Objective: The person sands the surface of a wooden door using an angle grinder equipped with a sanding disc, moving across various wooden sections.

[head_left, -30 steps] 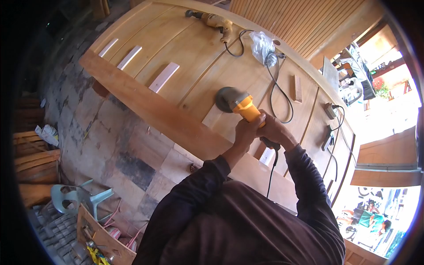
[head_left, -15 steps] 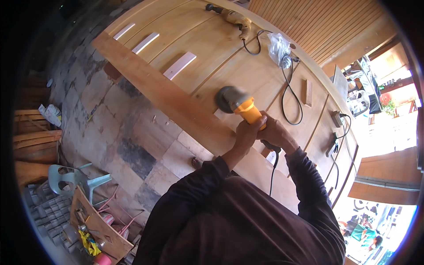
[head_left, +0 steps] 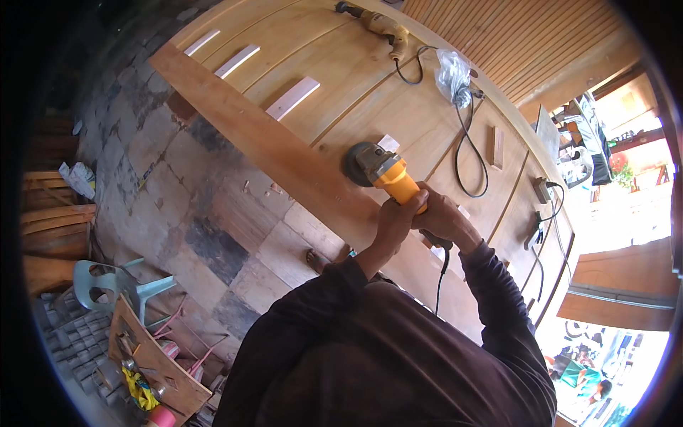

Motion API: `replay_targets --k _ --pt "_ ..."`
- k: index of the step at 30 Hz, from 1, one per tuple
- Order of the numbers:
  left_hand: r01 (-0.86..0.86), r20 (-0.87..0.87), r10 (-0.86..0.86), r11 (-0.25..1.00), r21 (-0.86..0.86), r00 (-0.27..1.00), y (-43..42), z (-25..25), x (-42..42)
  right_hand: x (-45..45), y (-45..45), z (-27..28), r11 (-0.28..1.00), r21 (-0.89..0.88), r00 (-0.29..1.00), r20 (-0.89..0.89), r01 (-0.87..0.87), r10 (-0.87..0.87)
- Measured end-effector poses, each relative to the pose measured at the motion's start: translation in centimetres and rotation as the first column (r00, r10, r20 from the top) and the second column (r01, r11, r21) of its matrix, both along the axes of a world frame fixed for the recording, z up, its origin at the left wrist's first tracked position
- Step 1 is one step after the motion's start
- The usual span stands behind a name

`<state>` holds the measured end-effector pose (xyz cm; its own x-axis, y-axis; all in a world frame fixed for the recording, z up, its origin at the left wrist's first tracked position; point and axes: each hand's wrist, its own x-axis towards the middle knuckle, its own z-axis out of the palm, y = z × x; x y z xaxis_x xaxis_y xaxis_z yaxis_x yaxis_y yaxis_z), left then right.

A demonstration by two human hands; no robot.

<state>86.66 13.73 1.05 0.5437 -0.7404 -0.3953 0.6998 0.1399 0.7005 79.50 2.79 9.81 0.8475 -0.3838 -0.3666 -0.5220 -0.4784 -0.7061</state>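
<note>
A yellow angle grinder (head_left: 395, 178) with a round disc lies in both my hands. My left hand (head_left: 395, 219) is wrapped round its lower body from the left, and my right hand (head_left: 446, 217) closes round the rear end from the right. The disc is over the reddish-brown board (head_left: 313, 173) along the near edge of a large wooden panel (head_left: 341, 71); whether it touches the wood I cannot tell. Its black cord hangs below my right hand. A small pale wood piece (head_left: 388, 143) is just beyond the grinder head.
A corded drill (head_left: 384, 27), a plastic bag (head_left: 452, 75), a wood block (head_left: 496, 147) and pale strips (head_left: 293, 97) lie on the panel. A green plastic chair (head_left: 121, 285) stands on the tiled floor at left. At lower right, a person (head_left: 585, 377) is visible outside.
The view has shifted, so the panel and its tools appear further right. The grinder head has moved slightly left over the near board, and its body looks sharper. Both hands keep their hold.
</note>
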Motion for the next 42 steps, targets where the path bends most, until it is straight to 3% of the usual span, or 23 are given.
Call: replay_targets --k 9,18,21,42 --pt "-0.034 -0.016 0.033 0.999 -0.043 0.999 0.1 -0.1 -0.2 0.2 0.4 0.9 0.999 0.022 0.997 -0.073 0.026 -0.025" --pt "-0.002 0.029 0.000 0.999 0.052 1.000 0.1 -0.3 0.7 0.5 -0.3 -1.1 1.000 0.001 1.000 0.005 -0.013 0.013" --pt "-0.018 0.007 0.018 0.999 -0.028 1.000 -0.1 -0.4 0.5 0.4 -0.2 -0.6 1.000 0.009 1.000 -0.015 0.002 -0.002" --pt "0.038 0.018 -0.038 0.999 -0.021 0.999 -1.8 -0.1 1.2 0.8 -1.3 0.1 0.998 -0.037 0.999 0.000 0.043 -0.043"
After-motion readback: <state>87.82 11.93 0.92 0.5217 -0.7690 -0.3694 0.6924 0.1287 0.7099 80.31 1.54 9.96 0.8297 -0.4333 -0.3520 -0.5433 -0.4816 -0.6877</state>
